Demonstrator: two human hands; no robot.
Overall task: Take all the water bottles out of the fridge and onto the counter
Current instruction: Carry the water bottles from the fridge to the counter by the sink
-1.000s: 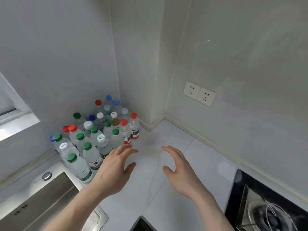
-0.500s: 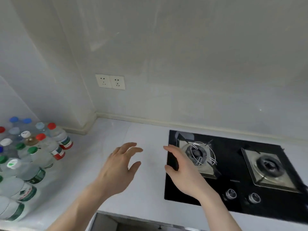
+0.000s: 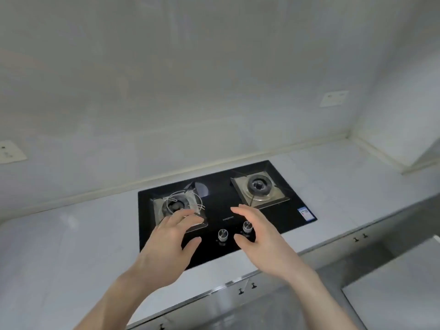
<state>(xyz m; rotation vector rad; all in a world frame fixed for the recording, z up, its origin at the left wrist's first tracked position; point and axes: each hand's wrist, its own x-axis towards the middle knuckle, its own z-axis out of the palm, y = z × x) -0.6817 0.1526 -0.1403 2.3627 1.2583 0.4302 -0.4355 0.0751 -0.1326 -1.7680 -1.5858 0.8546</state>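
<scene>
Both hands are up in front, over the black stove (image 3: 228,210). The left hand (image 3: 166,248) and right hand (image 3: 264,241) hold nothing, fingers apart and loose, probably ready to grab. No water bottles or fridge show here, only the counter (image 3: 71,246).

Pale grey tiled walls (image 3: 214,79) meet a light countertop (image 3: 71,246) bearing an inset black two-burner gas hob (image 3: 281,194) with two knobs (image 3: 223,234). Wall sockets (image 3: 333,98) flank it; cabinet doors (image 3: 238,303) below carry small dark handles.
</scene>
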